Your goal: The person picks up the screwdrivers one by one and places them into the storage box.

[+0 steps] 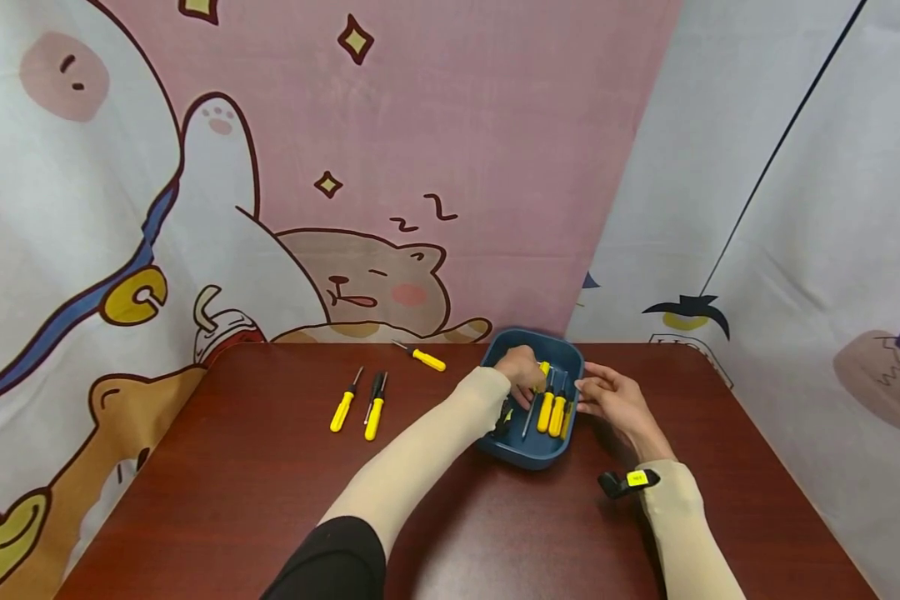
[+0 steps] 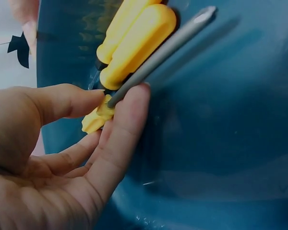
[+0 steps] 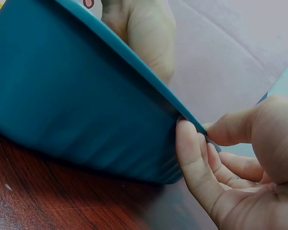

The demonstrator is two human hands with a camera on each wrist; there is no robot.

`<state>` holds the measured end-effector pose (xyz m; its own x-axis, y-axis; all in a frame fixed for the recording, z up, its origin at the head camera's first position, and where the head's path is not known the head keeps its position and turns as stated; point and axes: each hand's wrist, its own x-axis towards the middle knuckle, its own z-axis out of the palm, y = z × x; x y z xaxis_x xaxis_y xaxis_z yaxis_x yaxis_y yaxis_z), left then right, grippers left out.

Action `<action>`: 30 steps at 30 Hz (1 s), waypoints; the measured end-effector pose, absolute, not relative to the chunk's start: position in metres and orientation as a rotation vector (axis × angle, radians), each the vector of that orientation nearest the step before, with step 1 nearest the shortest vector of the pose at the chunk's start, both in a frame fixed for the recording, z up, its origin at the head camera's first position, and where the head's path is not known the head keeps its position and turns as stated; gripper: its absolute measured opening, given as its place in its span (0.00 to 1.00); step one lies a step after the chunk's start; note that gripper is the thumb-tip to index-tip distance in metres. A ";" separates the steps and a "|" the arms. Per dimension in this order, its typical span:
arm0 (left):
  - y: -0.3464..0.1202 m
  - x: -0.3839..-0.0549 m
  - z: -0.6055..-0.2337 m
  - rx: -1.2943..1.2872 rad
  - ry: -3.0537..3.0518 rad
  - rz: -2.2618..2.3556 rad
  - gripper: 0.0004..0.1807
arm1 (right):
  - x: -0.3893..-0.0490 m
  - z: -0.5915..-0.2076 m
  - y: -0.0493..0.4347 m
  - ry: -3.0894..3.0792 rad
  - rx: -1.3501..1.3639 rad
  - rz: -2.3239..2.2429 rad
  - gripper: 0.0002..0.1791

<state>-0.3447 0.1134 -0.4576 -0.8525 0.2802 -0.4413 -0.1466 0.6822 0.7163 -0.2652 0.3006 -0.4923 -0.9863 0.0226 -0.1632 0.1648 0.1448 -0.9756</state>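
My left hand [image 1: 521,372] reaches down into a dark blue plastic bin [image 1: 528,461]. In the left wrist view, its thumb and fingers pinch the yellow handle of a screwdriver [image 2: 158,56], whose grey shaft points away from the palm toward the near end of the bin. Two other yellow-handled screwdrivers [image 2: 139,48] lie side by side right by it, inside the bin. On the bin's right side, my right hand [image 1: 618,408] pinches the rim, thumb over the edge and fingers against the outer wall [image 3: 77,105], as the right wrist view shows.
Left of the bin on the brown table [image 1: 495,533] lie a yellow screwdriver [image 1: 342,410], another yellow one [image 1: 375,419] with a black-handled tool [image 1: 376,385] beside it, and a further yellow screwdriver [image 1: 429,360] near the back edge. A printed cloth [image 1: 510,167] hangs behind.
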 end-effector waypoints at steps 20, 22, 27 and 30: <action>0.121 -0.345 -0.463 0.135 2.394 1.012 0.22 | -0.263 -0.488 0.300 2.302 0.175 -1.963 0.35; 0.120 -0.345 -0.463 0.141 2.399 0.998 0.22 | -0.263 -0.489 0.300 2.302 0.178 -1.960 0.35; 0.119 -0.343 -0.462 0.149 2.391 1.001 0.23 | -0.264 -0.490 0.300 2.282 0.188 -1.973 0.35; 0.119 -0.344 -0.462 0.142 2.387 1.002 0.24 | -0.264 -0.490 0.299 2.279 0.184 -1.979 0.36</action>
<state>-0.3440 0.1186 -0.4622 -0.8478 0.2950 -0.4408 -0.1079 0.7177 0.6879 -0.2644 0.2994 -0.4900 -0.9856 0.0146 -0.1682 0.1686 0.1388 -0.9759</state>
